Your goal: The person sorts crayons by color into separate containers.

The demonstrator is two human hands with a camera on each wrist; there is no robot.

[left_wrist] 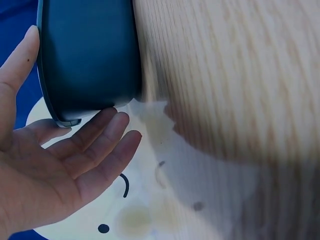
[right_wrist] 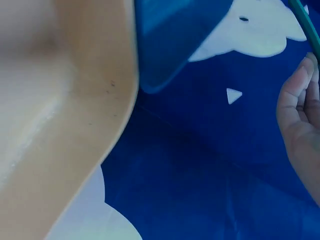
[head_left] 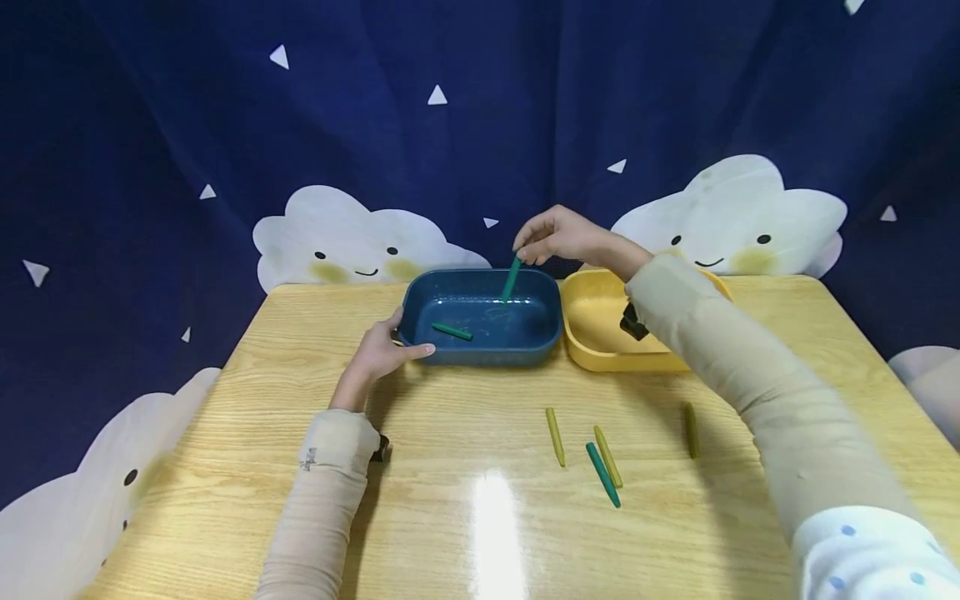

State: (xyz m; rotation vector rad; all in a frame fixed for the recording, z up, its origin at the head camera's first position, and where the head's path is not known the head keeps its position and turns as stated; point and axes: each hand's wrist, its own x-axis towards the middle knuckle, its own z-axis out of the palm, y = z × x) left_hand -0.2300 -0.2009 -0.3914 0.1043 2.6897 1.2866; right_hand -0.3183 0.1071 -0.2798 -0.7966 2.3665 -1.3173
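The right hand (head_left: 558,235) pinches a green crayon (head_left: 512,280) between thumb and fingertips, its tip pointing down over the blue box (head_left: 483,357). In the right wrist view this hand (right_wrist: 302,112) shows at the right edge, with part of the green crayon (right_wrist: 306,24). Another green crayon lies inside the blue box, toward its left. At the left end of that box, the left hand (head_left: 381,350) touches the wall, thumb along the rim. The left wrist view shows the left hand (left_wrist: 65,167) with fingers fairly straight against the blue box (left_wrist: 92,55).
A yellow box (head_left: 626,361) stands right beside the blue one, partly hidden by the right arm. On the wooden table (head_left: 420,500) lie two yellow crayons (head_left: 555,437), a green crayon (head_left: 603,475) and a shaded yellowish crayon (head_left: 691,430). A dark blue curtain (head_left: 495,150) hangs behind.
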